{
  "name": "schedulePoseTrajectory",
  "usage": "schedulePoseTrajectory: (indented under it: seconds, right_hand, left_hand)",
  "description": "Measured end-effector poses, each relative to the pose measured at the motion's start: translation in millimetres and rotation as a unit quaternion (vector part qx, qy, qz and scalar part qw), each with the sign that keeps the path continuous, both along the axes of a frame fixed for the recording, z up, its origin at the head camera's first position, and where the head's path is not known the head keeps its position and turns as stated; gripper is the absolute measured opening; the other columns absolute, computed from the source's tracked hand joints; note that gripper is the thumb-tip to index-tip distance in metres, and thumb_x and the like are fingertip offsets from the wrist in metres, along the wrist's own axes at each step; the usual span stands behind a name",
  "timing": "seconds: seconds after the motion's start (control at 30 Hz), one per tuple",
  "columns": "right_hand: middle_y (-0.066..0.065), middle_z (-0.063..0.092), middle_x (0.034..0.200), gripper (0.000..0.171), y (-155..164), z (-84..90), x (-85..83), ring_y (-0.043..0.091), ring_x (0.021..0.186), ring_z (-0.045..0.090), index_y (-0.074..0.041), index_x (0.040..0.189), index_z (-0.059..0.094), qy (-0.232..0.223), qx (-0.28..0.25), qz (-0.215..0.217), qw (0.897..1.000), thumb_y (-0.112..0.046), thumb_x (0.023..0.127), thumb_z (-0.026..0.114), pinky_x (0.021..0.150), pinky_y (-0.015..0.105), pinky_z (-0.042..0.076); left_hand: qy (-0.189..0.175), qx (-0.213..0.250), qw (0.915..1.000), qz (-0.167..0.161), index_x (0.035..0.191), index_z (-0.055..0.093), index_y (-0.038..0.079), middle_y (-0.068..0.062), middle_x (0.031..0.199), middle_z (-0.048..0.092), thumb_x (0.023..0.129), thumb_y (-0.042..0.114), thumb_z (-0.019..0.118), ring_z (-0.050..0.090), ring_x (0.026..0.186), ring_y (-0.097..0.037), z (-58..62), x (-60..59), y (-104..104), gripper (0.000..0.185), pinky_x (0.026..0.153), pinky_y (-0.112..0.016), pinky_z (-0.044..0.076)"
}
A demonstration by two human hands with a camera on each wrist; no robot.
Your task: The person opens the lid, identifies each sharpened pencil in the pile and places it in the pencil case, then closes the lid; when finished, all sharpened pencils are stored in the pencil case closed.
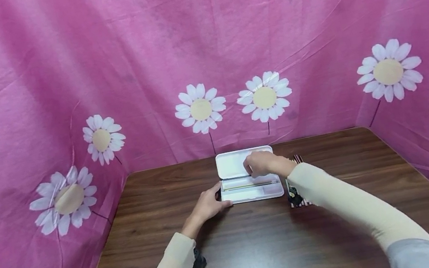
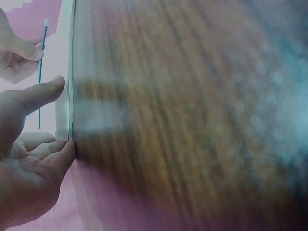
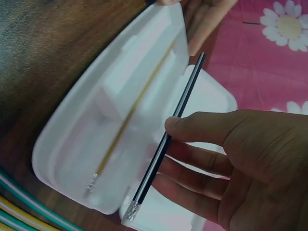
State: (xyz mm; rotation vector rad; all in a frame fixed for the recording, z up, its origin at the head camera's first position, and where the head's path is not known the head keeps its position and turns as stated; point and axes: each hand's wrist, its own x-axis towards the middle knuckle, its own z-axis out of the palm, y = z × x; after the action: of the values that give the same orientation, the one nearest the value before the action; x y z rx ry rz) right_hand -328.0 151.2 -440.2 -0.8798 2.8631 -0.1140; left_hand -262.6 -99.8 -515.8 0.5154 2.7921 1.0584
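Observation:
A white pencil case (image 1: 251, 193) lies open on the brown table, its lid (image 1: 237, 162) folded back. One yellow pencil (image 3: 130, 115) lies lengthwise in the tray. My right hand (image 1: 260, 163) hovers over the case and pinches a dark pencil (image 3: 168, 139) between thumb and fingers, eraser end towards the wrist camera. My left hand (image 1: 207, 204) rests at the case's left end, thumb and fingers (image 2: 43, 94) straight against its edge (image 2: 62, 115). The held pencil (image 2: 42, 72) shows as a thin line beyond the thumb.
Several striped pencils (image 1: 298, 203) lie on the table right of the case, partly under my right forearm; their ends show (image 3: 19, 204) beside the case. Pink daisy-print cloth (image 1: 193, 61) walls the table on three sides. Bare wood (image 1: 269, 249) lies near me.

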Motion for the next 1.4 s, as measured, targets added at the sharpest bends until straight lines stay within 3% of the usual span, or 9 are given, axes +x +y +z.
schedulePoseTrajectory:
  seconds: [0.17, 0.43, 0.8, 1.0, 1.1, 1.23, 1.4]
  right_hand:
    - [0.003, 0.072, 0.087, 0.015, -2.3, -13.3, 1.5, 0.024, 0.083, 0.067, -0.018, 0.079, 0.072, 0.0, -0.008, -0.009, 1.0, -0.004, 0.084, 0.077, 0.072, 0.047, 0.058]
    - [0.001, 0.072, 0.081, 0.017, -5.1, -28.9, 5.8, 0.02, 0.074, 0.063, -0.016, 0.077, 0.071, 0.027, -0.023, 0.014, 0.999, -0.002, 0.084, 0.077, 0.07, 0.043, 0.058]
    - [0.002, 0.069, 0.075, 0.019, -8.5, -35.3, 14.9, 0.021, 0.068, 0.061, -0.014, 0.076, 0.072, 0.076, 0.0, 0.045, 0.996, 0.002, 0.086, 0.075, 0.064, 0.042, 0.058]
    - [0.003, 0.068, 0.073, 0.028, -8.8, -40.3, 18.0, 0.02, 0.064, 0.057, -0.014, 0.068, 0.063, 0.108, -0.007, 0.061, 0.992, 0.005, 0.087, 0.069, 0.061, 0.041, 0.056]
    - [0.004, 0.07, 0.075, 0.027, -8.2, -41.1, 18.9, 0.021, 0.065, 0.058, -0.014, 0.069, 0.063, 0.116, -0.011, 0.068, 0.991, 0.005, 0.088, 0.068, 0.062, 0.041, 0.057]
    - [0.004, 0.07, 0.074, 0.024, -4.3, -39.2, 19.3, 0.02, 0.065, 0.059, -0.013, 0.07, 0.067, 0.126, -0.017, 0.075, 0.989, 0.004, 0.087, 0.071, 0.061, 0.04, 0.057]
    - [-0.001, 0.063, 0.068, 0.025, 4.5, -28.6, 18.6, 0.016, 0.062, 0.054, -0.014, 0.068, 0.064, 0.121, -0.034, 0.071, 0.99, 0.001, 0.085, 0.074, 0.055, 0.035, 0.052]
  left_hand:
    - [-0.005, 0.003, 1.0, 0.0, 0.159, 0.046, 0.0, -0.026, 0.152, 0.059, 0.09, 0.029, 0.086, 0.058, 0.141, -0.039, 0.5, 0.4, 0.7, 0.085, 0.118, -0.053, 0.048]
    - [-0.015, 0.004, 0.9999, 0.006, 0.16, 0.046, 0.002, -0.024, 0.154, 0.057, 0.091, 0.029, 0.085, 0.057, 0.142, -0.037, 2.4, 1.5, 1.8, 0.084, 0.119, -0.051, 0.047]
    - [-0.009, -0.006, 0.9999, 0.003, 0.16, 0.046, -0.001, -0.026, 0.155, 0.056, 0.091, 0.029, 0.085, 0.057, 0.142, -0.04, 1.5, 2.6, 2.0, 0.085, 0.119, -0.053, 0.047]
    - [0.012, -0.021, 0.9997, -0.004, 0.158, 0.047, -0.002, -0.027, 0.152, 0.058, 0.092, 0.03, 0.083, 0.059, 0.139, -0.042, 2.2, 2.8, 1.3, 0.082, 0.116, -0.055, 0.049]
    - [0.002, -0.016, 0.9999, -0.003, 0.159, 0.046, -0.001, -0.026, 0.154, 0.057, 0.092, 0.031, 0.084, 0.057, 0.141, -0.041, 2.8, 1.7, 0.9, 0.084, 0.118, -0.055, 0.048]
    - [-0.009, -0.003, 0.9999, -0.002, 0.16, 0.045, 0.0, -0.026, 0.156, 0.055, 0.092, 0.031, 0.084, 0.056, 0.143, -0.04, 2.2, 0.6, 0.5, 0.085, 0.12, -0.053, 0.046]
    - [0.013, -0.009, 0.9998, -0.008, 0.159, 0.046, 0.0, -0.027, 0.151, 0.059, 0.092, 0.034, 0.083, 0.059, 0.139, -0.04, -2.8, -0.4, -0.4, 0.083, 0.116, -0.052, 0.049]
